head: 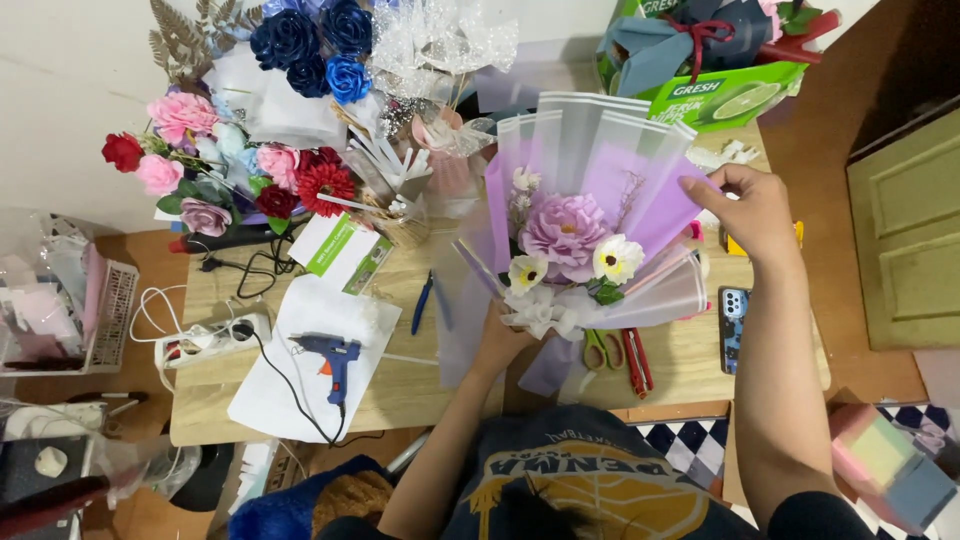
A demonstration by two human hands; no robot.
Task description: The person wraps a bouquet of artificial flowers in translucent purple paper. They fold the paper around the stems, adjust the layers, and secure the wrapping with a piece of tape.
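The bouquet (585,245) stands over the desk (420,385) centre, light, soft and easily crushed. The left hand (500,340) clenches its stem at 6 o'clock, probably the safest hold; the right hand (755,210) pinches the wrapping's edge at 3 o'clock.

A green cardboard box (722,95) with a lime-slice picture stands at the table's far edge, just beyond the right hand (752,212) pinching the lilac wrap. A white and green printed card (342,252), flat and rectangular, lies well to the left of the left hand (497,340) gripping the bouquet's base, past a blue pen. A phone (733,330) in a blue patterned case lies face-down just below the right hand, beside the forearm; its screen is hidden.
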